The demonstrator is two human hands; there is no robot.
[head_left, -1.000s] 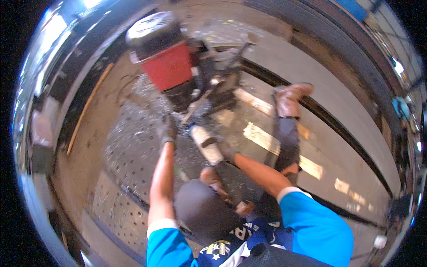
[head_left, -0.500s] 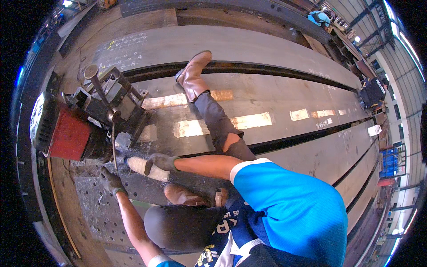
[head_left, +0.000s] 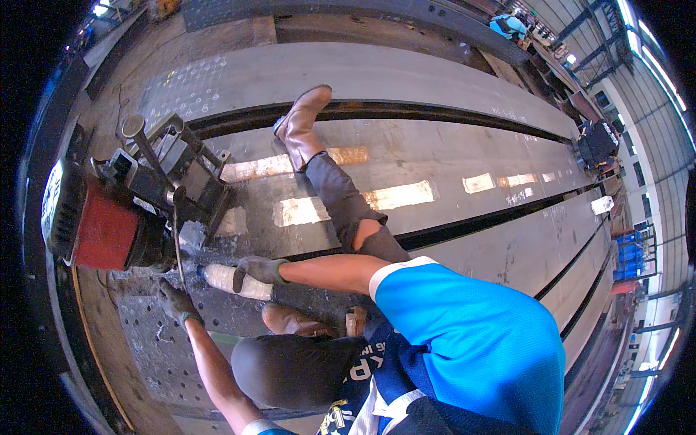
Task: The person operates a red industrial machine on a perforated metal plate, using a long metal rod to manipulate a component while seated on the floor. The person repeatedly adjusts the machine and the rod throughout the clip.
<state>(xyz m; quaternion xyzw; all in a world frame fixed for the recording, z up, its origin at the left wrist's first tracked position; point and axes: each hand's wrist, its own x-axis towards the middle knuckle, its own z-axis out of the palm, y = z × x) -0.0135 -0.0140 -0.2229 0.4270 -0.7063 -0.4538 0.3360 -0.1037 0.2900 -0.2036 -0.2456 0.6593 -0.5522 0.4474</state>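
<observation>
At the left stands a drilling machine (head_left: 109, 228) with a red and black motor housing and a metal lever (head_left: 179, 250). My left hand (head_left: 177, 301), in a dark grey glove, is closed at the lower end of that lever; the fingertips are partly hidden. A clear plastic bottle (head_left: 219, 278) with whitish liquid lies tilted, its neck toward the machine. Around its middle wraps my gloved right hand (head_left: 259, 271). Under the machine and beside my left hand is a dark steel plate (head_left: 148, 341) with many drilled holes.
Long grey steel beams (head_left: 464, 145) run across the view with dark gaps between them. My brown boot (head_left: 301, 123) rests on one beam. Farther off are a person in light blue (head_left: 509, 27), a dark bag-like object (head_left: 599, 143) and blue drums (head_left: 629, 257).
The whole view has shifted slightly, so the scene sits a little farther left. Both hands keep nearly the same places at the lever and the bottle.
</observation>
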